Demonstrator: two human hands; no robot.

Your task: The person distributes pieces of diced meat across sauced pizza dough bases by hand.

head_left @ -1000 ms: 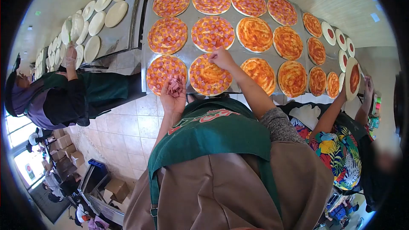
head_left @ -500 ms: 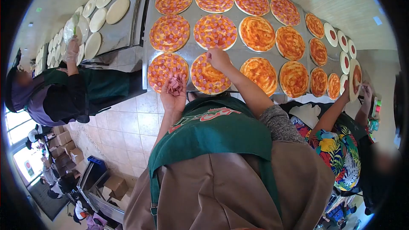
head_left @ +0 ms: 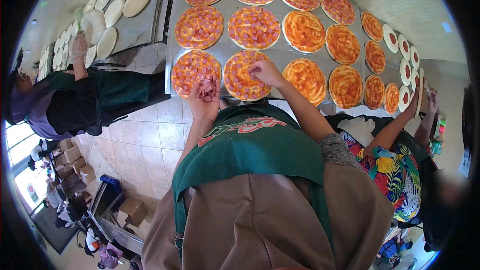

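My left hand (head_left: 202, 104) is cupped palm up around a small heap of diced ham (head_left: 207, 90), over the near edge of a ham-topped pizza (head_left: 191, 70). Just right of it, my right hand (head_left: 267, 73) hovers over a second pizza (head_left: 240, 82), fingers curled together and pointing left. Whatever those fingers may pinch is too small to make out. Ham cubes lie on the left and near parts of this second pizza, while its right part shows mostly sauce and cheese. To its right is a pizza (head_left: 304, 81) with only sauce and cheese.
More pizzas stand in rows on the metal table (head_left: 227, 15). At right, a co-worker in a floral shirt (head_left: 395, 182) holds up a dough base (head_left: 420, 92). On the left, another person (head_left: 75, 97) handles a clear bag (head_left: 93, 27) beside a table of plain dough bases (head_left: 115, 12).
My right hand has moved slightly right and nearer to me over the second pizza. My left hand stays cupped with the ham. The co-worker's dough base at right has turned edge-on.
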